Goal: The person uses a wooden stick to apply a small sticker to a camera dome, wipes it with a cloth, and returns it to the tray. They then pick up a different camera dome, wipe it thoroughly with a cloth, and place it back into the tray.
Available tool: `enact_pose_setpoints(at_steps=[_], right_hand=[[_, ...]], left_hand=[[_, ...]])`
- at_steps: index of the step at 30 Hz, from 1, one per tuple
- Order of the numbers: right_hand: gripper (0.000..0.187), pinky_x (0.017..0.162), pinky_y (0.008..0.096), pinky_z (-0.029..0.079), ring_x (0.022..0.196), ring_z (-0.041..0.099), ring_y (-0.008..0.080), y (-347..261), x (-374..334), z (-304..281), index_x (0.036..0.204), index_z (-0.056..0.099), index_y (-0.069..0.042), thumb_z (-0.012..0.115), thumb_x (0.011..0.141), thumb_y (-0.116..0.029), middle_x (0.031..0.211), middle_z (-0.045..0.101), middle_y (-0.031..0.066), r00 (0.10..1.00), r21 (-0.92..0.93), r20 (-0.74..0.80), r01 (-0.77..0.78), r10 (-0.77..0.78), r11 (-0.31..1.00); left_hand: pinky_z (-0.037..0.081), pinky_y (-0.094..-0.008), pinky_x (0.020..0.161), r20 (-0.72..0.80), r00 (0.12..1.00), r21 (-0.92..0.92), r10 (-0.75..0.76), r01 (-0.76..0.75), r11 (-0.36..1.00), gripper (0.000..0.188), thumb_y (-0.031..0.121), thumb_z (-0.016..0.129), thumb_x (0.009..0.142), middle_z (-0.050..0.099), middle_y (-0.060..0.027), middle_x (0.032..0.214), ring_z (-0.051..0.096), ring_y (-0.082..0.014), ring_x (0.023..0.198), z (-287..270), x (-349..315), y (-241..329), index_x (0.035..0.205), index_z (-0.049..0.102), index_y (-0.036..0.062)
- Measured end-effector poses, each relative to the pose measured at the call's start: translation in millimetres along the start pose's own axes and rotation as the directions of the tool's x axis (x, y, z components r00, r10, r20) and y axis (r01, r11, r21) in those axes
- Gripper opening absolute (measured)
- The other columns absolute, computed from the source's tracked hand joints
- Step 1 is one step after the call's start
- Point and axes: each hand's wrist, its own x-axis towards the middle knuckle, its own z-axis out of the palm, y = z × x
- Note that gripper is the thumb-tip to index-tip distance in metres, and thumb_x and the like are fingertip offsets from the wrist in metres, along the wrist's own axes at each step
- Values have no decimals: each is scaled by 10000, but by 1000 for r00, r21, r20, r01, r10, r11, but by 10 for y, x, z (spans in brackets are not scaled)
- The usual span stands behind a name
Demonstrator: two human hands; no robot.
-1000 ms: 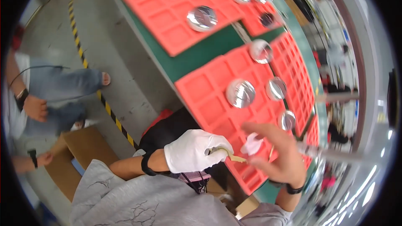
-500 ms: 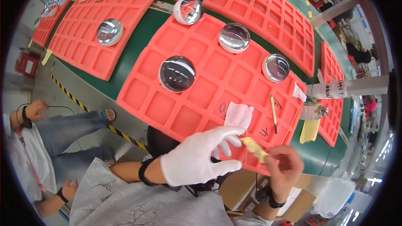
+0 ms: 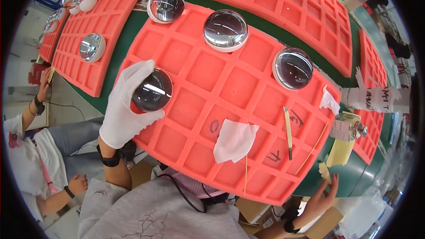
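My left hand (image 3: 126, 104), in a white glove, is closed around the sides of a glass dome lens (image 3: 154, 90) at the left of the near red foam tray (image 3: 195, 84). The lens sits at its pocket; whether it is lifted cannot be told. My bare right hand (image 3: 322, 199) is at the lower right by the green table's edge, fingers apart. A small crumpled scrap of yellow paper (image 3: 325, 171) lies just beyond its fingertips. On this tray stand three more domes: one at the far left (image 3: 166, 5), another at the back (image 3: 226, 30), and a third at the right (image 3: 292, 68).
White cloth (image 3: 235, 140), a flat stick (image 3: 288, 132) and thin wooden sticks lie on the tray. Right of it are a metal-topped bottle (image 3: 348, 128), yellow paper (image 3: 341, 151) and a wrapped post (image 3: 376, 99). More foam trays surround it; another person (image 3: 35, 155) is at left.
My left hand has moved left and taken hold of the dome. My right hand has moved right and down to the table edge with the yellow scrap, its fingers now spread.
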Motion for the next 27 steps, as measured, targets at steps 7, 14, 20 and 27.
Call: enact_pose_setpoints(at_steps=[7, 14, 20, 27], right_hand=[[321, 1051, 420, 433, 1281, 568, 336, -484, 43, -27, 1291, 621, 1, 595, 995, -120, 1418, 589, 156, 962, -108, -34, 268, -273, 957], [293, 1040, 416, 455, 1224, 604, 337, -1196, 52, -180, 1239, 635, 29, 578, 957, -26, 1280, 658, 173, 756, 273, 292, 521, -586, 809], [365, 822, 393, 547, 919, 682, 301, -1726, 101, -66, 1247, 675, 20, 657, 883, 37, 1081, 693, 186, 347, 432, 316, 776, -883, 460], [425, 954, 470, 499, 1153, 604, 392, -1886, -27, -72, 1307, 610, -3, 669, 886, -22, 1277, 635, 180, 105, 551, 371, 775, -923, 310]], left_hand=[[506, -378, 1006, -38, 999, 66, 7, -5, 998, 820, 31, 888, 569, 599, -180, 1286, 616, -310, 1179, 43, -23, 66, 1329, 579, 37], [536, -327, 896, 128, 992, -301, 17, 22, 953, 767, 184, 901, 605, 629, -151, 1209, 662, -246, 1058, 451, -105, 594, 1281, 579, 17], [569, -380, 855, -50, 987, -325, -152, 128, 937, 718, 227, 900, 610, 658, -182, 1141, 686, -330, 1011, 670, -143, 634, 1240, 608, 42], [557, -366, 853, -58, 986, -397, -158, 122, 910, 756, 259, 901, 630, 634, -166, 1153, 679, -300, 992, 717, -117, 639, 1264, 559, 30]])
